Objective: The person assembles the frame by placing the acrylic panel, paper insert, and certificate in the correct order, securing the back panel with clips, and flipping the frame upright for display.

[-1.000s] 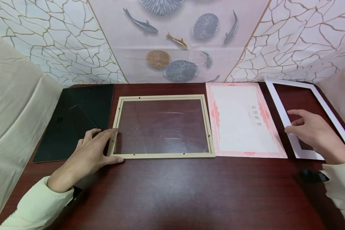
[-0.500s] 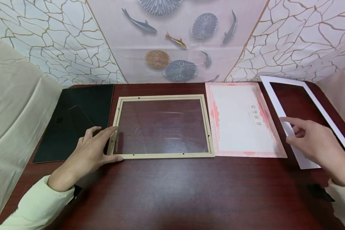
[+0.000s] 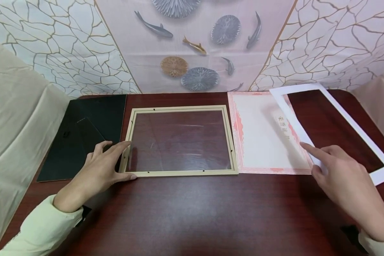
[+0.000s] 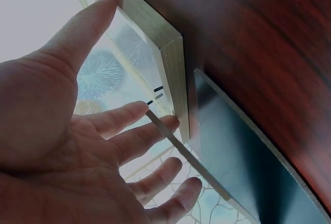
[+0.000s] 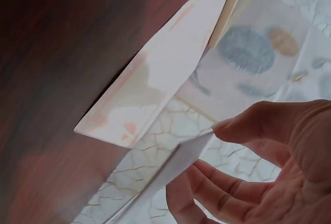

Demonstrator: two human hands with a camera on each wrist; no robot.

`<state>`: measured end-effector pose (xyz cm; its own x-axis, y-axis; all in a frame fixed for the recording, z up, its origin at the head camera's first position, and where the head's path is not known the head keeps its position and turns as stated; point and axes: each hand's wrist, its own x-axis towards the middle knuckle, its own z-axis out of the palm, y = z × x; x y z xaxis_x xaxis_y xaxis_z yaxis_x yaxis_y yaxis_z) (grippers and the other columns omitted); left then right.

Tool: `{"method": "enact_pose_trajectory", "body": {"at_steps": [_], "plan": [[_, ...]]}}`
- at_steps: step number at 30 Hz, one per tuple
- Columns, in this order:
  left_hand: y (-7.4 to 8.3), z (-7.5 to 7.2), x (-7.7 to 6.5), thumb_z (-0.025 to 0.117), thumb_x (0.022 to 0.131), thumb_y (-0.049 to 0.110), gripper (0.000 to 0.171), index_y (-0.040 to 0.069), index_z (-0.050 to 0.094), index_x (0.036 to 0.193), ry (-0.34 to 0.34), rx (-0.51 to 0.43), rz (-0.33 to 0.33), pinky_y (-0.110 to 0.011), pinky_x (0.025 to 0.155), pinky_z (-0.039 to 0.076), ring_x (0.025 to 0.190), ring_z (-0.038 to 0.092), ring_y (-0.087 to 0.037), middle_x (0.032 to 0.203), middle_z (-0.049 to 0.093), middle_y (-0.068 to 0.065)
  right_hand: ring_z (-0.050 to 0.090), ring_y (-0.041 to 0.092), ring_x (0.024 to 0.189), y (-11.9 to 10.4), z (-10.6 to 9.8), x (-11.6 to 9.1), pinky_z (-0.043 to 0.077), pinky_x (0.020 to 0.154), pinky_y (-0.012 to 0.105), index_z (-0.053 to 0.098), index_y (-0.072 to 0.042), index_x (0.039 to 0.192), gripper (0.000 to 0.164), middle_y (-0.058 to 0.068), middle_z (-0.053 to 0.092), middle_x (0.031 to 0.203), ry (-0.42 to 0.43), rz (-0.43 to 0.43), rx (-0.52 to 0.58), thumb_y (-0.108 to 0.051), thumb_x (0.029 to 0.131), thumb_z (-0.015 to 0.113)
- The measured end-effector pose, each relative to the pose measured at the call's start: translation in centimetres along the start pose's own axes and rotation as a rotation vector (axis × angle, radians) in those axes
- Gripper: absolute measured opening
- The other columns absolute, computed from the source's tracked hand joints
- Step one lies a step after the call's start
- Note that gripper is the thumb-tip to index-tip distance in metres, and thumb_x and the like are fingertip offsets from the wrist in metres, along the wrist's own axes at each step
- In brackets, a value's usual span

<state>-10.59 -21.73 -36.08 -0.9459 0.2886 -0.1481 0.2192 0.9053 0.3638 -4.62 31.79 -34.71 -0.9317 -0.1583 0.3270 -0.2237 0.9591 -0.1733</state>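
A light wooden picture frame (image 3: 185, 174) with a clear pane lies in the middle of the table in the head view. My left hand (image 3: 97, 169) rests at its near left corner, thumb along the front edge and index finger at the left side. On the right, my right hand (image 3: 348, 181) pinches a white picture mat (image 3: 348, 113) by its left border, thumb on one face and fingers on the other in the right wrist view. The tilted mat (image 5: 176, 164) hangs over the right part of a pink-bordered certificate (image 3: 256, 138), casting a shadow on it.
At the left lies a black backing board (image 3: 107, 110) with a stand flap, right beside the left hand. The reddish-brown table (image 3: 192, 213) runs toward me. Patterned cloth (image 3: 224, 64) closes off the back, and pale cloth (image 3: 12, 124) the left side.
My right hand has lifted the white mat from the table and brought it left, so that it now overlaps the certificate. My left hand and the wooden frame have stayed put.
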Motion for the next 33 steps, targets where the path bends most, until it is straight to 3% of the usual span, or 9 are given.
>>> {"method": "enact_pose_trajectory", "body": {"at_steps": [5,10,14,21,26,33], "plan": [[-0.4,-0.2,0.1,0.092,0.078,0.04,0.098,0.015,0.042,0.159,-0.016,-0.008,-0.008,-0.078,0.105,0.022,0.149,0.022,-0.054,0.153,0.053,-0.027,0.056,0.031,0.066,-1.9,-0.3,-0.8,0.035,0.044,0.039,0.069,-0.009,0.132,0.067,0.021,0.065,0.102,0.029,-0.041,-0.035,0.013,0.068,0.069],[-0.7,-0.4,0.2,0.095,0.074,0.037,0.102,0.014,0.043,0.159,-0.034,0.0,-0.033,-0.079,0.105,0.021,0.15,0.02,-0.055,0.142,0.064,-0.026,0.059,0.029,0.077,-3.5,-0.4,-1.2,0.038,0.042,0.043,0.07,-0.014,0.133,0.068,0.015,0.066,0.105,0.01,-0.071,-0.044,0.01,0.07,0.068],[-0.9,-0.5,0.3,0.096,0.073,0.035,0.102,0.011,0.045,0.158,-0.038,0.015,-0.029,-0.078,0.105,0.023,0.15,0.02,-0.054,0.141,0.065,-0.025,0.06,0.026,0.082,-4.5,-0.3,-1.5,0.042,0.043,0.043,0.069,-0.018,0.135,0.069,0.011,0.067,0.107,0.009,-0.124,-0.034,0.008,0.071,0.068],[-0.7,-0.5,0.8,0.096,0.072,0.038,0.1,0.013,0.047,0.156,-0.031,0.041,-0.01,-0.076,0.105,0.025,0.151,0.023,-0.052,0.138,0.067,-0.022,0.063,0.026,0.087,-5.9,0.1,-1.1,0.049,0.05,0.046,0.071,-0.021,0.133,0.072,0.008,0.068,0.112,0.007,-0.215,-0.016,0.009,0.068,0.074],[-0.6,-0.6,1.0,0.095,0.072,0.041,0.102,0.013,0.045,0.157,-0.03,0.062,-0.012,-0.075,0.103,0.026,0.15,0.024,-0.052,0.135,0.069,-0.024,0.065,0.028,0.087,-7.3,0.8,0.2,0.054,0.061,0.049,0.073,-0.022,0.131,0.075,0.007,0.069,0.109,0.03,-0.343,-0.004,0.01,0.063,0.078],[-0.7,-0.7,1.1,0.097,0.07,0.042,0.109,0.014,0.04,0.159,-0.014,0.064,-0.01,-0.076,0.103,0.026,0.15,0.025,-0.051,0.13,0.069,-0.029,0.065,0.027,0.091,-9.6,2.6,2.0,0.055,0.067,0.045,0.074,-0.02,0.13,0.058,0.008,0.071,0.11,0.002,-0.493,0.013,0.007,0.078,0.071]]}}
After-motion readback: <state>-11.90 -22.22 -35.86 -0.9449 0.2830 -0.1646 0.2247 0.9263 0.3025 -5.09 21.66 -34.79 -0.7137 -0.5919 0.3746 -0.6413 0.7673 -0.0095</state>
